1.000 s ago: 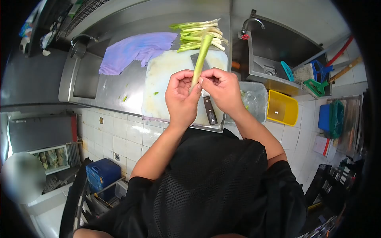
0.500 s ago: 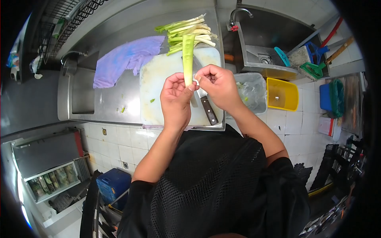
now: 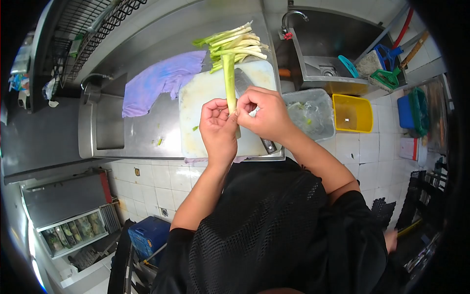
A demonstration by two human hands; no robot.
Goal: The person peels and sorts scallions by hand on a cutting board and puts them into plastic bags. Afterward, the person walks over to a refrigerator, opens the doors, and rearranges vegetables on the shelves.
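A pale green spring onion stalk (image 3: pixel 228 81) stands up from my left hand (image 3: pixel 219 130), which grips its lower end between thumb and fingers. My right hand (image 3: pixel 267 115) is closed in a pinch at that same end, its fingertips meeting my left thumb. Both hands are above a white cutting board (image 3: pixel 193 110). On the board lies a knife (image 3: pixel 268 145), mostly covered by my right hand; part of its blade and handle show. Beyond the board is a pile of spring onions (image 3: pixel 240 41) with green and white parts.
A purple cloth (image 3: pixel 156 85) lies left of the board on the steel counter (image 3: pixel 142 134), near a small green scrap (image 3: pixel 159 142). To the right are a clear plastic bin (image 3: pixel 320 122) with scraps, a yellow bin (image 3: pixel 352 115) and a steel sink (image 3: pixel 313 63).
My right hand has come in against the stalk's base and my left fingers. The stalk sits slightly lower. The whole view has shifted a little. A patch of skin now shows at lower right.
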